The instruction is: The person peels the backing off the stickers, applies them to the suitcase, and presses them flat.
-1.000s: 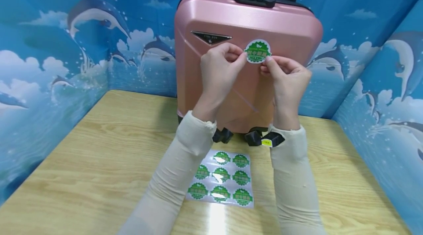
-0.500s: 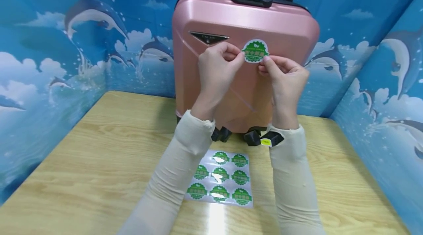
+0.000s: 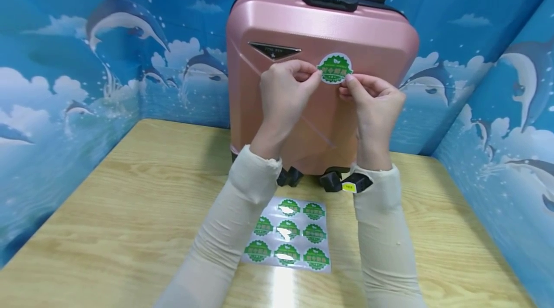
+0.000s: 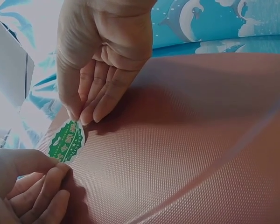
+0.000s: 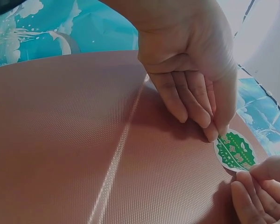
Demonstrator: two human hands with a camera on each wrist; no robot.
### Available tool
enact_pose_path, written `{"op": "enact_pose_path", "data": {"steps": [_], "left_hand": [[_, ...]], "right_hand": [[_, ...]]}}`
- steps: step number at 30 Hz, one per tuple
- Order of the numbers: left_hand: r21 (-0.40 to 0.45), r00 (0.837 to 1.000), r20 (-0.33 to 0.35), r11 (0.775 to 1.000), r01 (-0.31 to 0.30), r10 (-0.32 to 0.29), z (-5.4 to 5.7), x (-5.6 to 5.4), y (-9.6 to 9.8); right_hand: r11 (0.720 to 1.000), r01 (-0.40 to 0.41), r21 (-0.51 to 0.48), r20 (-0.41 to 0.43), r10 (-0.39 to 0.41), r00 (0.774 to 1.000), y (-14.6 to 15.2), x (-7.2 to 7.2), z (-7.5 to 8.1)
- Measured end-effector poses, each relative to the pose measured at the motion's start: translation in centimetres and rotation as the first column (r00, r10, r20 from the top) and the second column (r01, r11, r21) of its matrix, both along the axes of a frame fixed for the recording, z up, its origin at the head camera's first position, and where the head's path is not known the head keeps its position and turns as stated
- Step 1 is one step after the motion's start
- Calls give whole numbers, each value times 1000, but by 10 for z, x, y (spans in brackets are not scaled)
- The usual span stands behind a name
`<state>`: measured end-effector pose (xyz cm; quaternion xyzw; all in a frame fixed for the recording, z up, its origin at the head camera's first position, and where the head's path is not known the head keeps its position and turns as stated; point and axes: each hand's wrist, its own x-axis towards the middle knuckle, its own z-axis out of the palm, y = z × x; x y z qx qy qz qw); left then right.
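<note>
A round green sticker with a white scalloped border [image 3: 335, 68] is stretched between both hands, close over the upper front of a pink suitcase [image 3: 268, 101]. My left hand [image 3: 285, 89] pinches its left edge between thumb and forefinger. On the opposite edge, my right hand [image 3: 375, 101] pinches it the same way. Both wrist views show the sticker [image 4: 66, 141] near the ribbed shell, with shadows of the fingers falling on that surface. A dark triangular badge [image 3: 274, 50] sits on the shell, up and left of the sticker.
A sheet of matching green stickers [image 3: 298, 263] lies on the wooden table [image 3: 130, 211] before the suitcase, partly hidden by the left sleeve. Black wheels [image 3: 331, 181] show under the case. A dolphin-print backdrop [image 3: 182, 5] hangs behind and at the sides.
The whole head view shifts slightly left, then settles. Both hands keep their pinch on the sticker at almost the same place on the suitcase.
</note>
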<state>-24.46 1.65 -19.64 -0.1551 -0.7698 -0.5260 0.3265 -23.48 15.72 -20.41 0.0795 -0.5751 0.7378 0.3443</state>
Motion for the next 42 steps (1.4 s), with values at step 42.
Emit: {"op": "enact_pose_path", "data": {"steps": [42], "left_hand": [[-7, 987, 13, 987, 158, -158, 17, 1, 16]], "right_hand": [[996, 4, 85, 3, -4, 1000, 4, 2, 4]]}}
